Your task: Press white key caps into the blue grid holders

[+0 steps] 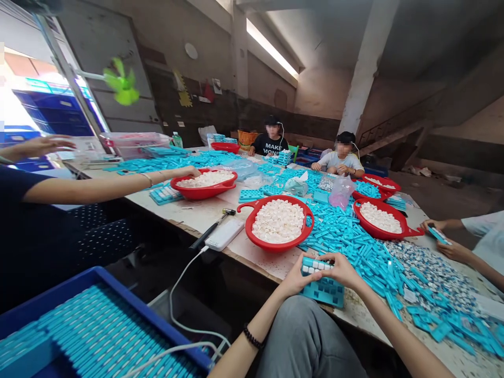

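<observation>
At the table's near edge, my left hand (295,276) and my right hand (343,270) are both closed on the two ends of a light-blue plastic piece (306,261). White square caps sit on it in rows. Directly below lies a light-blue frame with square holes (325,294), partly covered by the held piece and my fingers. Just beyond my hands stands a red basket (252,231) heaped with white caps (279,221). Loose light-blue plastic strips (354,249) are piled to the right of my hands.
A hammer (212,228) and a white power bank (225,234) with a cable lie left of the basket. A blue crate (153,310) of blue pieces stands lower left. Other people sit around the table; a co-worker's hand (189,172) reaches into another red basket (205,193).
</observation>
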Demonstrator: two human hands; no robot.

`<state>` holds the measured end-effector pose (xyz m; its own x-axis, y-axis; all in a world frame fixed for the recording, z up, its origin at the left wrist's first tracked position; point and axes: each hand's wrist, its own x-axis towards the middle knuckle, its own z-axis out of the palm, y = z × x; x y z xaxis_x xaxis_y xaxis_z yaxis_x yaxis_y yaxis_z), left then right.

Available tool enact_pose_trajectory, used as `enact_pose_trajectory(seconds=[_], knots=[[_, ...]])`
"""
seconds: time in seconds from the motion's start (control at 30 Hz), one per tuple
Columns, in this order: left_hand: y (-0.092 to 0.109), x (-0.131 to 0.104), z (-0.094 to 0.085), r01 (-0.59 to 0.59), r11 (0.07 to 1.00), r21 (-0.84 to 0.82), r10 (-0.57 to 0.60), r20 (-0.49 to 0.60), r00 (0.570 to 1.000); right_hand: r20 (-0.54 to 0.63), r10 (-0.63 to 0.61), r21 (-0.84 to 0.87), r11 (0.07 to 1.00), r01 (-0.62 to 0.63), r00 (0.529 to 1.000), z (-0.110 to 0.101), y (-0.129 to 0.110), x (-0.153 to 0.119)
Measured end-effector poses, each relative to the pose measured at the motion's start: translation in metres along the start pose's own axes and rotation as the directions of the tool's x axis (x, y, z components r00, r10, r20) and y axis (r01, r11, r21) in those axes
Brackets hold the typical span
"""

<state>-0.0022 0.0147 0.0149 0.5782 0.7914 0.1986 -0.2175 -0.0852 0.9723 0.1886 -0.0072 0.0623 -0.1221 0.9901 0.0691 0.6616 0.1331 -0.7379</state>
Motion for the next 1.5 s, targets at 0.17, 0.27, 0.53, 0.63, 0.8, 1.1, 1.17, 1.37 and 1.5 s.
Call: enact_pose_trajectory(seconds=[0.17,0.27,0.53,0.63,0.8,1.1,1.17,1.37,1.5], knots=[[0.0,0.0,0.0,0.019,0.999,0.039,-0.018,-0.042,0.999,-0.007,0.032,0.026,0.999,-0.032,0.999,0.001,-0.001,0.001],[0.002,0.001,0.0,0.025,0.998,0.061,-0.022,-0.04,0.999,-0.001,0.025,-0.003,1.0,-0.025,1.0,0.002,-0.001,-0.001],[0.001,0.002,0.0,-0.019,0.997,0.073,0.022,-0.035,0.999,-0.032,0.034,-0.012,0.999,-0.034,0.999,0.005,0.003,-0.002],[-0.002,0.004,-0.001,0.017,0.996,0.088,-0.013,-0.049,0.999,-0.031,0.03,0.003,1.0,-0.03,0.999,0.005,0.002,0.0],[-0.004,0.006,-0.002,0.031,0.996,0.08,-0.03,-0.012,0.999,-0.042,0.019,0.039,0.999,-0.018,0.999,0.005,0.004,0.0],[0.0,0.007,-0.004,0.055,0.993,0.101,-0.053,-0.02,0.998,-0.074,0.06,0.001,0.998,-0.06,0.995,0.006,-0.004,-0.004],[0.0,0.007,-0.005,0.046,0.993,0.111,-0.044,-0.021,0.999,-0.082,0.068,-0.021,0.997,-0.07,0.994,0.006,-0.006,-0.004],[0.0,0.005,-0.006,0.053,0.993,0.102,-0.054,0.007,0.999,-0.092,0.061,-0.02,0.998,-0.063,0.994,0.008,-0.008,-0.005],[-0.002,0.005,-0.007,0.049,0.997,0.066,-0.051,0.017,0.999,-0.104,0.064,-0.007,0.998,-0.065,0.992,0.009,-0.005,-0.004]])
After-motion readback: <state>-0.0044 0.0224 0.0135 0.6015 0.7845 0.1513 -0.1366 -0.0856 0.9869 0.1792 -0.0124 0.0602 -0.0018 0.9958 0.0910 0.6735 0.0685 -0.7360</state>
